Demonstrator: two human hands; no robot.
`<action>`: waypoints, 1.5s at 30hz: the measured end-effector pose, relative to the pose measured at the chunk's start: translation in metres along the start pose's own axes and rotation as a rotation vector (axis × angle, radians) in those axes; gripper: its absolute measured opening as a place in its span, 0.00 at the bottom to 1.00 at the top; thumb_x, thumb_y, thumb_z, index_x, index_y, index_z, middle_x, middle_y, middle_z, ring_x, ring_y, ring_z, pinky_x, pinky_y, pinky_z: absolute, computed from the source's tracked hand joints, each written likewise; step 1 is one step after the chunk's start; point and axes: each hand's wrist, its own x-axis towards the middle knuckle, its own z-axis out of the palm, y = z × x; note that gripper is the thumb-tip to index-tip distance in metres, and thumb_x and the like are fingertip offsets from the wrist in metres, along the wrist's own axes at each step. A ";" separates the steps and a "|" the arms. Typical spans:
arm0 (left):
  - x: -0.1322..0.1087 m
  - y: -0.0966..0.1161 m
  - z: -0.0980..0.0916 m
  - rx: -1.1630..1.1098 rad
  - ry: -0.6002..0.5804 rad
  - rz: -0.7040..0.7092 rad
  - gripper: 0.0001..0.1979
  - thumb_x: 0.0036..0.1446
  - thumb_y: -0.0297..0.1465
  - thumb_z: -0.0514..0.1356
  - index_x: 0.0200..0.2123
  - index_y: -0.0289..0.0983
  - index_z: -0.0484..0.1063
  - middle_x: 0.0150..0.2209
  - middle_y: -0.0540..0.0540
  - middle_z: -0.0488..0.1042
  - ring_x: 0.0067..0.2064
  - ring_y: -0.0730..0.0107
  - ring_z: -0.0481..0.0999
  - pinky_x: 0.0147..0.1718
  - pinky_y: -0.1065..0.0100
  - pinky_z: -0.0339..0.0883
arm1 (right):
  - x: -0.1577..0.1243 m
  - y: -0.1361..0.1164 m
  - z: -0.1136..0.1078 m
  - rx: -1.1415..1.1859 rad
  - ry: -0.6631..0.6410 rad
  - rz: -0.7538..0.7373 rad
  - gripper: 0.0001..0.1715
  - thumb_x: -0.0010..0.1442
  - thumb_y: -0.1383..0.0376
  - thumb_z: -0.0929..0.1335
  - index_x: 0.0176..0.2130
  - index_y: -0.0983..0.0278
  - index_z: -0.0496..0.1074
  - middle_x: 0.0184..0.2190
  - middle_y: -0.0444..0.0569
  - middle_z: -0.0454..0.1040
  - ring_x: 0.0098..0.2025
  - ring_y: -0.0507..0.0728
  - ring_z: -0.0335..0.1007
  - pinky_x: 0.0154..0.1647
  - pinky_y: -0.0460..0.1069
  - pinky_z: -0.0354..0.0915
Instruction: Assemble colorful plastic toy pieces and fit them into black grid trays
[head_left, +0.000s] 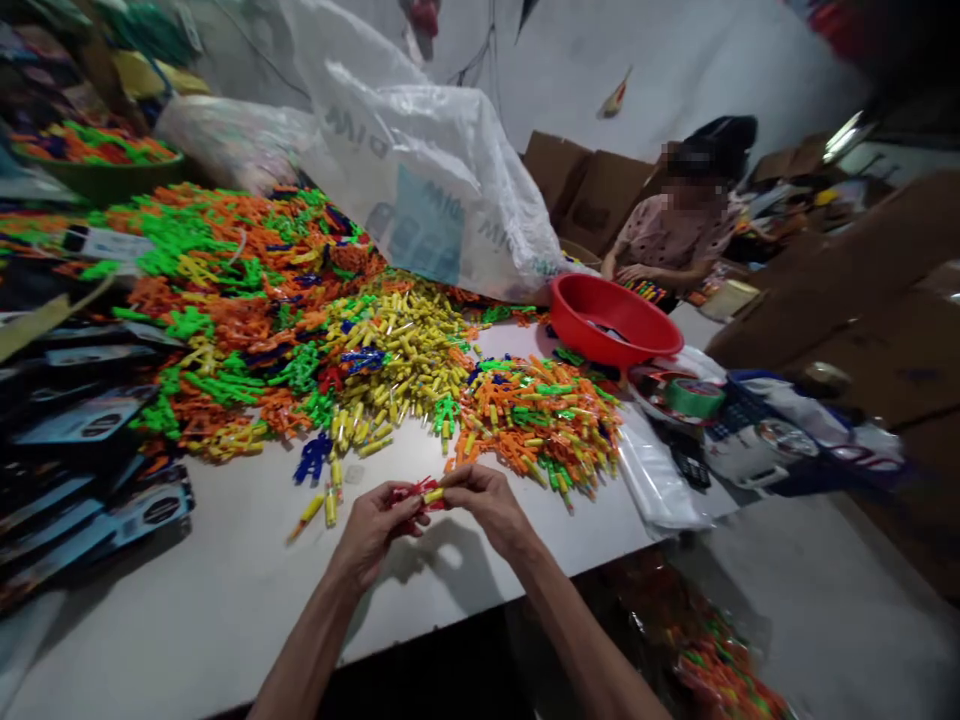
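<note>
Above the white table (pixel 247 560), my left hand (pixel 372 522) is closed on a small red plastic toy figure (pixel 406 492). My right hand (pixel 486 500) pinches a short yellow tube-shaped piece (pixel 433 495), which lies against the red figure; whether they are joined I cannot tell. Just beyond my hands rises a heap of yellow tube-shaped pieces (pixel 405 350). To its right lies a pile of orange and green figures with yellow pieces among them (pixel 536 415). A blue figure (pixel 313 458) and a few loose yellow pieces (pixel 331 500) rest left of my hands.
A large mixed heap of plastic figures (pixel 225 290) covers the back left, beside stacked dark packages (pixel 82 440). A red basin (pixel 615 325), green tape roll (pixel 694 397) and clear plastic bags (pixel 656 475) stand right. Behind, a person (pixel 675 225) sits near cardboard boxes (pixel 600 195).
</note>
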 end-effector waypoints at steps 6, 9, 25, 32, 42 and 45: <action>-0.002 -0.002 0.017 -0.018 0.032 -0.017 0.16 0.36 0.32 0.70 0.28 0.32 0.71 0.22 0.45 0.75 0.23 0.70 0.74 0.21 0.72 0.67 | -0.008 0.002 -0.011 0.008 0.097 -0.008 0.10 0.39 0.65 0.75 0.26 0.63 0.75 0.23 0.44 0.74 0.27 0.52 0.68 0.32 0.48 0.65; -0.002 -0.002 0.019 0.005 0.029 -0.003 0.16 0.36 0.32 0.70 0.28 0.32 0.70 0.22 0.45 0.75 0.22 0.70 0.74 0.21 0.72 0.66 | -0.010 0.003 -0.013 0.071 0.063 0.032 0.11 0.38 0.64 0.76 0.25 0.64 0.74 0.23 0.44 0.74 0.27 0.53 0.68 0.33 0.49 0.65; 0.043 -0.017 0.057 0.204 0.116 0.197 0.14 0.47 0.36 0.63 0.37 0.36 0.73 0.33 0.43 0.77 0.32 0.66 0.75 0.28 0.70 0.66 | 0.017 0.009 -0.046 -1.241 0.405 -0.697 0.19 0.60 0.59 0.63 0.49 0.59 0.70 0.53 0.55 0.67 0.57 0.65 0.57 0.55 0.62 0.54; 0.043 0.003 0.014 0.664 0.328 0.501 0.10 0.45 0.30 0.63 0.35 0.43 0.76 0.42 0.44 0.75 0.45 0.56 0.71 0.49 0.61 0.58 | 0.042 0.030 -0.064 -1.643 0.123 -0.748 0.26 0.60 0.55 0.63 0.56 0.58 0.64 0.59 0.53 0.62 0.62 0.66 0.48 0.61 0.65 0.39; 0.060 0.057 -0.094 1.534 0.642 0.627 0.17 0.56 0.36 0.51 0.46 0.35 0.70 0.49 0.36 0.70 0.53 0.50 0.65 0.52 0.53 0.55 | 0.117 0.005 -0.131 -1.786 0.268 -0.673 0.20 0.62 0.60 0.61 0.53 0.61 0.67 0.57 0.55 0.64 0.62 0.64 0.48 0.59 0.61 0.42; 0.065 0.057 -0.106 1.661 0.702 0.437 0.23 0.54 0.39 0.54 0.49 0.33 0.67 0.48 0.36 0.70 0.51 0.50 0.67 0.50 0.54 0.58 | 0.130 0.000 -0.113 -1.767 0.353 -0.581 0.21 0.61 0.60 0.61 0.52 0.63 0.67 0.56 0.56 0.64 0.61 0.65 0.49 0.57 0.60 0.44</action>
